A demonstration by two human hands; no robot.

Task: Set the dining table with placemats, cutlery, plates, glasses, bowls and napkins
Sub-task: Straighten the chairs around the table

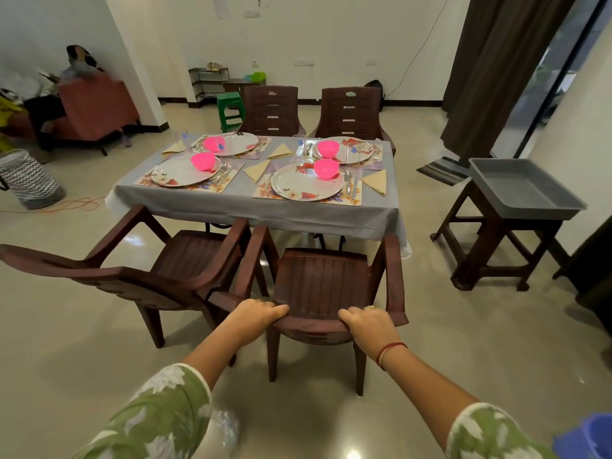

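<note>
Head view: the dining table [251,207], under a grey cloth, occupies 12 o'clock from frame centre. Four brown chairs stand round it: two far chairs [271,109] at its 12 o'clock edge, a near-left chair [195,256] at 8 o'clock, turned askew, and a near-right chair [319,279] at 6 o'clock, facing the table. A wooden stool [496,246] at 3 o'clock carries a grey tray [520,187].

Four placemats [231,176] lie on the cloth, and four floral plates [298,184] rest on them, one to each mat. The left hand [256,314] and the right hand [369,323] both grip the top rail of the near-right chair's back, fingers curled over it.

Folded yellow napkins [256,170] lie at the 3 o'clock side of each near setting. Pink bowls [203,160] sit one on each plate. Clear glasses [299,146] stand by the far settings. Cutlery [222,172] lies on the mats at the 3 o'clock side of the near plates.
</note>
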